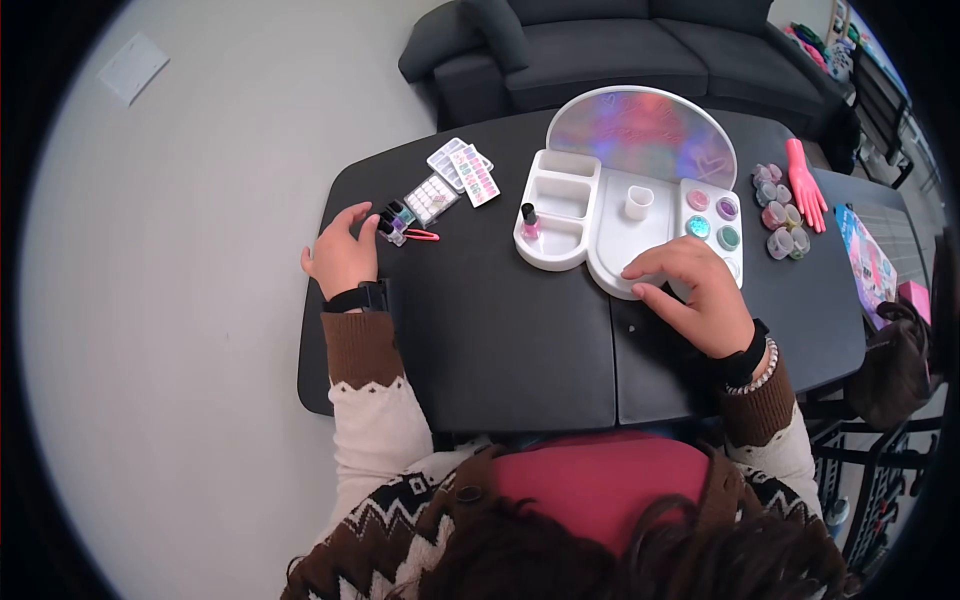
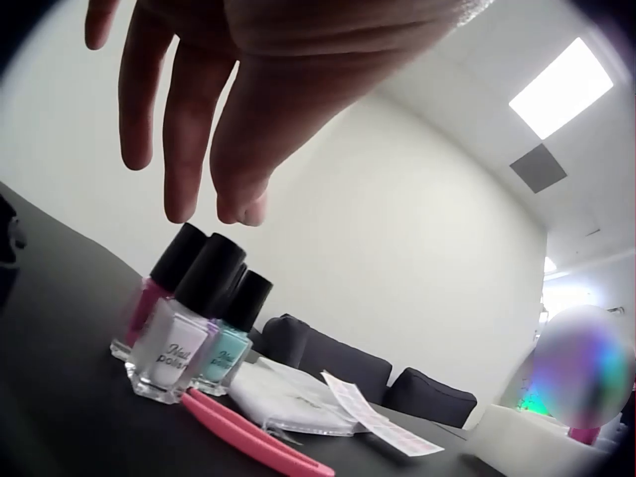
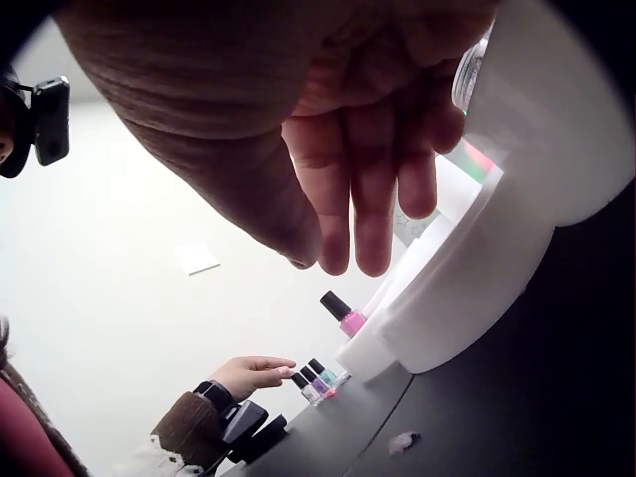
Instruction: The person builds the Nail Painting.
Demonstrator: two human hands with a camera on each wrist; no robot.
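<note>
My left hand (image 1: 345, 255) hovers at the left of the table, fingers spread and apart from anything. Right below its fingertips stand a clear-pale nail polish bottle (image 2: 171, 348), a teal one (image 2: 227, 356) and a magenta one (image 2: 147, 308), all black-capped. Pink tweezers (image 2: 253, 437) lie beside them. Over the front right of a white organizer (image 1: 610, 262) is my right hand (image 1: 695, 290), its fingers loosely bent and nothing between them. A pink nail polish bottle (image 1: 531, 226) stands in the organizer's front left compartment. Glitter pots (image 1: 698, 228) sit in its right side, partly hidden by the hand.
Behind the bottles lie a clear case of white nail tips (image 1: 432, 200) and sticker sheets (image 1: 474, 172). A white cup (image 1: 638, 203) stands on the organizer, before its iridescent back panel (image 1: 640, 130). To the right are small lidded pots (image 1: 773, 214) and a pink model hand (image 1: 804, 185).
</note>
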